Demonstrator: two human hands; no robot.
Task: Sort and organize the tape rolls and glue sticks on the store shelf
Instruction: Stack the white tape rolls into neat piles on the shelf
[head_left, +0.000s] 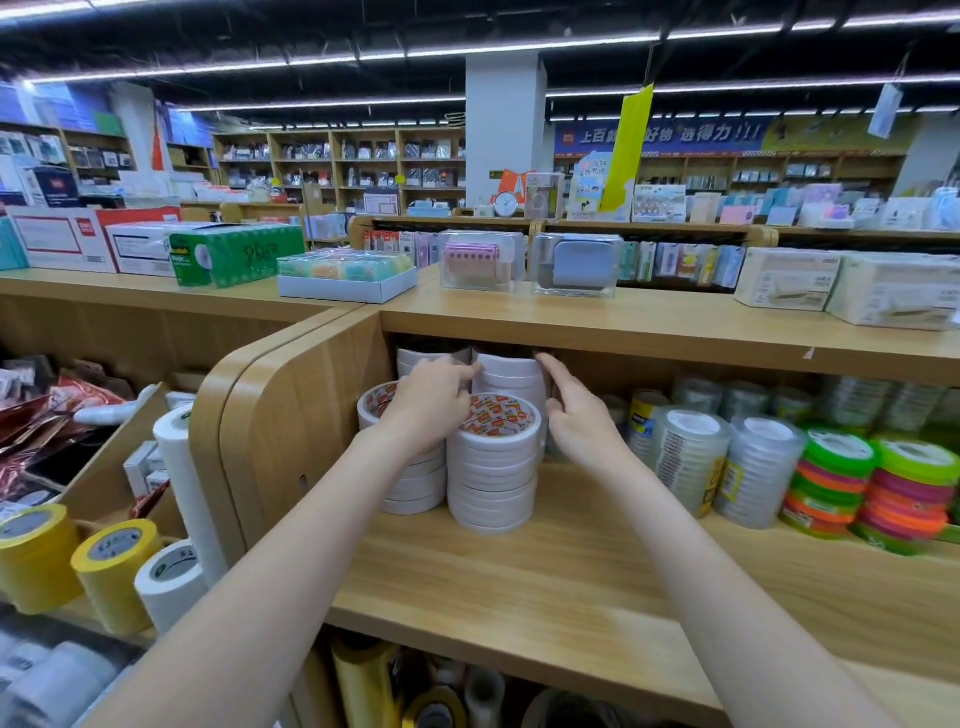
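**White tape stacks handled at the left end of the wooden shelf**

At the far left, yellow tape rolls (36, 556) and a white roll (171, 579) are seen on a lower display. On the wooden shelf (519, 587), four stacks of white tape are grouped in its left corner. The front left stack (410, 488) is partly covered by the left hand (428, 402), which is laid over its top with the fingers lightly bent and reaching toward the rear right stack (511, 376); whether anything is pinched cannot be told. A rear left stack (421, 358) is seen just behind that hand. The front right stack (493, 462), topped by a red-and-white printed roll, stands between the two hands. The right hand (574, 410) is held open just beside the rear right stack, its fingers extended along the stack's side, the index fingertip near the top roll; nothing is gripped. Farther right, clear tape stacks (691, 457) are set near the shelf's middle, and green, pink and orange tape stacks (872, 488) stand beyond them.
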